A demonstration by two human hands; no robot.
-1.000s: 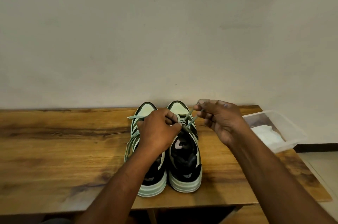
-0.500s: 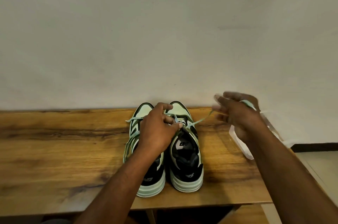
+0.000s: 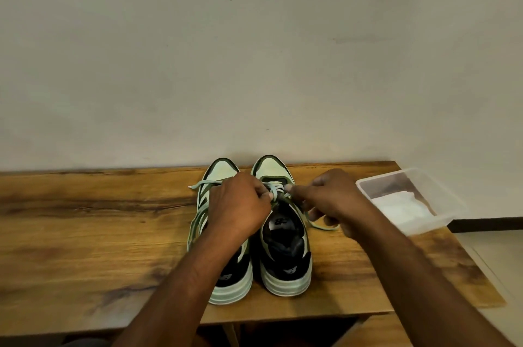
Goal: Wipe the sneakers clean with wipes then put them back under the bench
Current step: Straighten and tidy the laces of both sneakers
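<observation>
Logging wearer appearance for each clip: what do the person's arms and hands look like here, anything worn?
Both forearms are bare as far as the frame shows, with no sleeves in view. The left hand and right hand wear no gloves. No watch, bracelet or ring shows. Fingernails are short where visible. No cables or markings appear.

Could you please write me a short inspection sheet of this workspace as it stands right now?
Surface: brown wooden bench top, grain streaked.
Job's things: pair of mint-green and black sneakers side by side, toes to the wall; white wipes in a clear plastic tub at the bench's right end.
Clutter: nothing seen.
Hands: left hand and right hand each pinch the right sneaker's pale green lace.
Cables: nothing seen.
Surroundings: plain off-white wall; light floor at right.
</observation>
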